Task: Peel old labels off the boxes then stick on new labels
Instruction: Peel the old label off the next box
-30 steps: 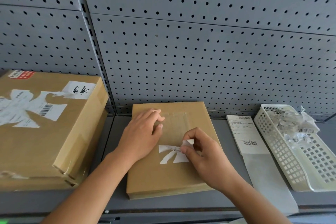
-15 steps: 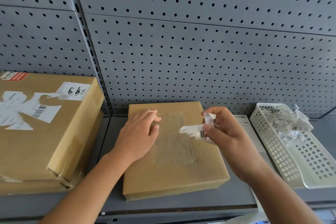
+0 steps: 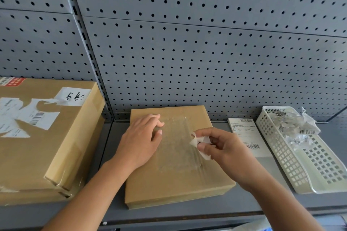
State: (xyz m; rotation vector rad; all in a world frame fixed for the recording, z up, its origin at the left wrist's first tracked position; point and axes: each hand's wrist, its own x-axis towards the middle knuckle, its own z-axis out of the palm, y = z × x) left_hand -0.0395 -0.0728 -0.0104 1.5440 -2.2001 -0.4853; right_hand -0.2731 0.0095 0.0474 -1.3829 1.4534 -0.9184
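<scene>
Our left hand (image 3: 139,142) lies flat on the box (image 3: 174,180), fingers relaxed, up near its far left corner. Our right hand (image 3: 223,150) pinches a crumpled label scrap (image 3: 201,143) between thumb and fingers, over the box's right side. The lid just shows a shiny glue patch (image 3: 174,148). The box sits mid-shelf (image 3: 244,200) against the pegboard (image 3: 187,62). Right of it lies a fresh label sheet (image 3: 247,137), its near end hidden behind our right hand, then a white basket (image 3: 293,165) holding torn scraps (image 3: 293,124). Off left there's a bigger box (image 3: 47,155) with a half-ripped label (image 3: 41,120).
</scene>
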